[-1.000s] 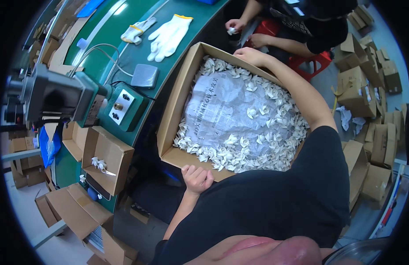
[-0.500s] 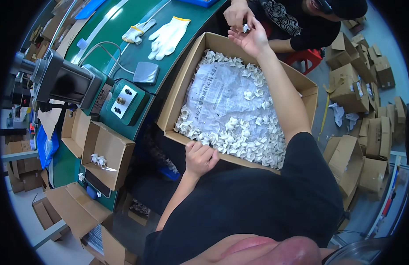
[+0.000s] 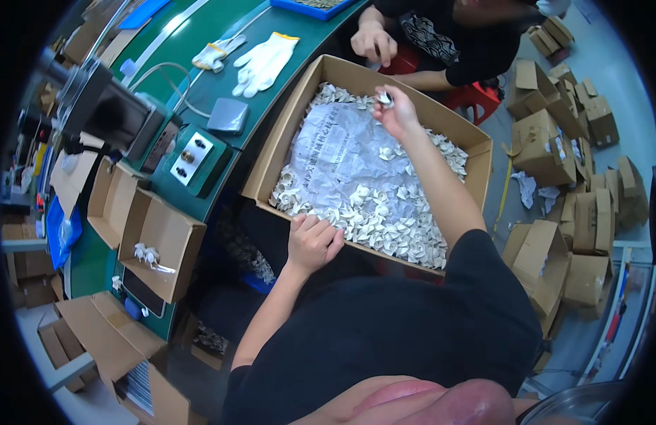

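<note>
A large cardboard box sits in front of me, holding many small white curled pieces around a crumpled printed plastic bag. My left hand is closed at the box's near rim, its fingers curled over the edge. Over the far part of the box, my right hand pinches a small white piece with a dark, shiny side. Across the box is a co-worker's hand, apart from mine, with fingers bent down.
On the green bench at left stand a press machine, a grey foot pedal and white gloves. A small open carton holds a few white pieces. Stacked cartons line the right; a red stool stands beyond the box.
My right hand has drawn back from the co-worker's hands to above the box, now pinching the small piece that was between us. My left hand stays at the rim. The view has shifted slightly.
</note>
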Motion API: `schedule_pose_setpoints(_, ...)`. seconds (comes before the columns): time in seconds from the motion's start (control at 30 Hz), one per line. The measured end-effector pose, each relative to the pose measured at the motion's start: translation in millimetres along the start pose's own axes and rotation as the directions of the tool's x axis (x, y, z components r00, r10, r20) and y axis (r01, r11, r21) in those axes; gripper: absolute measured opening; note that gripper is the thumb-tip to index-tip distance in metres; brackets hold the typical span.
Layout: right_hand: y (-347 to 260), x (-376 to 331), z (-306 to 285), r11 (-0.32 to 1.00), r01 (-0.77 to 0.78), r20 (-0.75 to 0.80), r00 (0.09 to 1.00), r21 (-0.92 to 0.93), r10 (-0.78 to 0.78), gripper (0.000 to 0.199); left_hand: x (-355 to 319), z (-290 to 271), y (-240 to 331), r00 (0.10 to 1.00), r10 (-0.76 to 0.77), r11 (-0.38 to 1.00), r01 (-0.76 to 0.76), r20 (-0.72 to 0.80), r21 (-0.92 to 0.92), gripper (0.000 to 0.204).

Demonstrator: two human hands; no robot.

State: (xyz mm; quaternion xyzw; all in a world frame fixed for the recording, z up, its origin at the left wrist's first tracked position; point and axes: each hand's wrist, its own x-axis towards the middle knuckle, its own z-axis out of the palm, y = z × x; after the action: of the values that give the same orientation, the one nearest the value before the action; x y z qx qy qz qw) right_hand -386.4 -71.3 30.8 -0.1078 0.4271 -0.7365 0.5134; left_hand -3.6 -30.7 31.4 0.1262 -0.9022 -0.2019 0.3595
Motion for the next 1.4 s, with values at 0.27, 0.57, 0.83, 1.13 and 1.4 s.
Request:
schedule_pose_setpoints(0.27, -38, -32, 86, 0.981, 0.039, 0.109, 0.994, -0.191, -0.018, 0.018, 3, -11, 5, 0.997, -0.007, 1.000, 0.006, 0.074, 0.011, 0.021)
schedule_pose_setpoints(0.57, 68, -97, 160, 0.771, -0.175, 0.363, 0.804, -0.612, 0.471, 0.041, -27, -70, 10, 0.957, -0.185, 0.982, 0.189, -0.223, -0.005, 0.005)
schedule_pose_setpoints(0.83, 123, -126, 248, 0.722, 0.106, 0.528, 0.754, -0.684, 0.390, 0.040, -208, -172, 0, 0.673, -0.716, 0.695, 0.711, -0.184, -0.105, 0.007)
schedule_pose_setpoints(1.13, 178, -126, 325, 0.893, -0.186, 0.633, 0.646, -0.410, 0.426, 0.043, -349, -181, 38, -0.018, -0.925, 0.150, 0.900, -0.380, -0.409, 0.011)
schedule_pose_setpoints(1.4, 178, -150, 332, 0.890, -0.063, 0.677, 0.626, -0.452, 0.388, 0.042, -360, -147, 17, 0.183, -0.832, 0.174, 0.982, -0.524, 0.068, 0.009)
